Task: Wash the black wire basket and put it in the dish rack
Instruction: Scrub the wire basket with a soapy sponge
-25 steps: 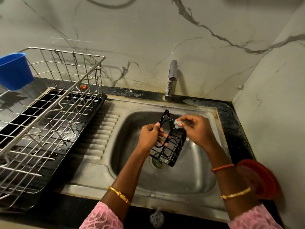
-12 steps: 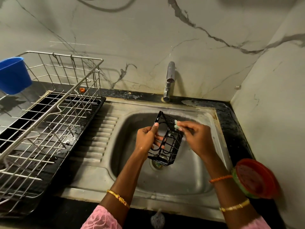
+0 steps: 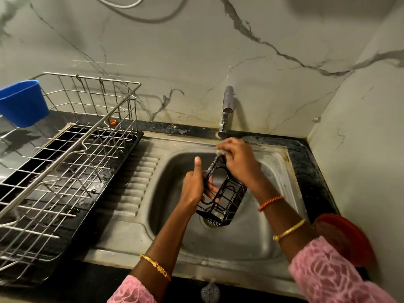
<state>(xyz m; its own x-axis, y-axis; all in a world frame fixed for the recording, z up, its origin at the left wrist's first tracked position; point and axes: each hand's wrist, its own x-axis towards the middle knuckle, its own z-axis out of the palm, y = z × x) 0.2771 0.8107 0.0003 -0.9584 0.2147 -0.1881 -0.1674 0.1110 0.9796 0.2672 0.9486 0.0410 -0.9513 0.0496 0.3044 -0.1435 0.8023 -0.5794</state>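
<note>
Scrubbing the black wire basket (image 3: pixel 227 197) over the steel sink (image 3: pixel 251 241), centre of frame.

The left hand (image 3: pixel 194 189) is gripping the basket's side, thumb up, holding it tilted above the drain, likely so runoff drops into the bowl; the right hand (image 3: pixel 238 162) is pinching a small pale scrubber (image 3: pixel 220 152) against its top rim. The basket is holding nothing. The dish rack (image 3: pixel 72 162) at left is standing empty, a blue cup (image 3: pixel 23 103) hanging at the rack's far corner.

A black counter (image 3: pixel 314 171) carries a steel sink (image 3: pixel 258 243), a wire dish rack (image 3: pixel 72 171) and a red lid (image 3: pixel 347 239).
</note>
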